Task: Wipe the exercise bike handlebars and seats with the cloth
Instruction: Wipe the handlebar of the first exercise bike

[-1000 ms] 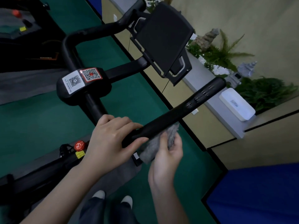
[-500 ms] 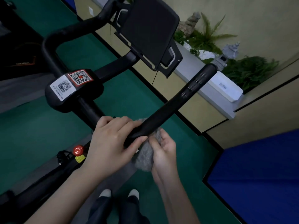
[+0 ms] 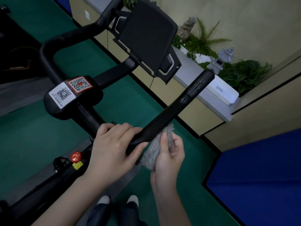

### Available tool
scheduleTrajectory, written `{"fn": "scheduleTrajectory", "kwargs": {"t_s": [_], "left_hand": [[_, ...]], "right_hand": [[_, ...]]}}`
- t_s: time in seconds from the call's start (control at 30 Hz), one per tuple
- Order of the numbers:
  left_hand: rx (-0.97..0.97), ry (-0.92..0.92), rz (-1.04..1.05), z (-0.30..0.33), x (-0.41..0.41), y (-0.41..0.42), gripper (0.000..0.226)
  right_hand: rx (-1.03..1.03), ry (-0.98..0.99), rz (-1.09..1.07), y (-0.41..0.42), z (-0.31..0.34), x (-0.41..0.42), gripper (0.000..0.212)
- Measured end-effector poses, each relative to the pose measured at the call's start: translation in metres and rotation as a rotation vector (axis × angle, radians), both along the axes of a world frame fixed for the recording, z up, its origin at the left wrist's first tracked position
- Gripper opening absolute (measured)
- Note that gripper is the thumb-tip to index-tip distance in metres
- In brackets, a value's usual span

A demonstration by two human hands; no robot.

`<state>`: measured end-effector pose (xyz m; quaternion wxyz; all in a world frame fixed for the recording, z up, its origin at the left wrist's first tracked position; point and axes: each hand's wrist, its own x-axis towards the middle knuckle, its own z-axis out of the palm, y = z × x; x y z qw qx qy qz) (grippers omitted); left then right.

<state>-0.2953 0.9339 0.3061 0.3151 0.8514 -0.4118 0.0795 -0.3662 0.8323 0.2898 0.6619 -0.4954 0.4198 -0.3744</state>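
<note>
A black exercise bike handlebar (image 3: 175,108) runs diagonally from the centre toward the upper right. My left hand (image 3: 112,150) grips its near end from above. My right hand (image 3: 169,154) holds a grey fuzzy cloth (image 3: 154,149) pressed against the underside of the bar, just right of my left hand. The other handlebar arm (image 3: 48,51) loops off to the upper left. Two QR-code stickers sit on the bike's stem block (image 3: 71,95). No seat is in view.
A black tablet holder (image 3: 149,35) rises above the bars. A red knob (image 3: 75,156) sits on the frame below. A grey ledge (image 3: 192,75) with a white box (image 3: 223,90), ferns and a stone lantern lies to the right. A blue mat (image 3: 260,176) is at lower right.
My right hand and the cloth slid down toward my left hand, then back up a little along the bar's underside. My left hand stayed gripping the bar. The camera view shifted.
</note>
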Motion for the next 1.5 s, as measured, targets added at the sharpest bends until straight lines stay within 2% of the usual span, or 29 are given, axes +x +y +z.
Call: {"fn": "scheduleTrajectory", "kwargs": {"t_s": [0.13, 0.2, 0.33, 0.53, 0.77, 0.93, 1.07, 1.17, 1.27, 1.37, 1.5], "left_hand": [[0.005, -0.015, 0.004, 0.000, 0.001, 0.000, 0.033], [0.016, -0.025, 0.006, 0.000, 0.001, -0.001, 0.033], [0.054, -0.011, 0.028, 0.005, -0.001, -0.004, 0.035], [0.061, 0.035, 0.058, 0.017, 0.002, -0.032, 0.043], [0.061, 0.055, 0.074, 0.022, 0.003, -0.059, 0.036], [0.034, 0.085, 0.087, 0.019, 0.002, -0.058, 0.038], [0.034, 0.077, 0.102, 0.018, 0.002, -0.058, 0.041], [0.032, 0.082, 0.107, 0.018, 0.002, -0.057, 0.036], [0.041, 0.090, 0.119, 0.018, 0.000, -0.057, 0.036], [0.052, 0.101, 0.127, 0.018, 0.000, -0.057, 0.035], [0.065, 0.106, 0.124, 0.017, 0.001, -0.057, 0.036]], "right_hand": [[-0.100, -0.062, -0.176, -0.024, 0.014, 0.016, 0.008], [-0.182, -0.061, -0.198, -0.030, 0.017, 0.021, 0.004], [-0.327, 0.005, -0.186, -0.012, 0.012, 0.016, 0.012], [-0.203, -0.042, -0.218, -0.031, 0.007, 0.027, 0.017], [-0.277, -0.053, -0.203, -0.040, 0.005, 0.025, 0.013], [-0.480, -0.005, -0.236, -0.078, 0.017, 0.037, 0.020], [-0.840, 0.052, -0.097, -0.063, 0.017, 0.028, 0.024], [-1.063, 0.141, 0.011, -0.080, 0.022, 0.026, 0.022], [-1.093, 0.198, -0.011, -0.104, 0.034, 0.031, 0.022], [-1.090, 0.211, 0.078, -0.098, 0.042, 0.031, 0.019], [-1.309, 0.273, 0.266, -0.103, 0.050, 0.031, 0.015]]}}
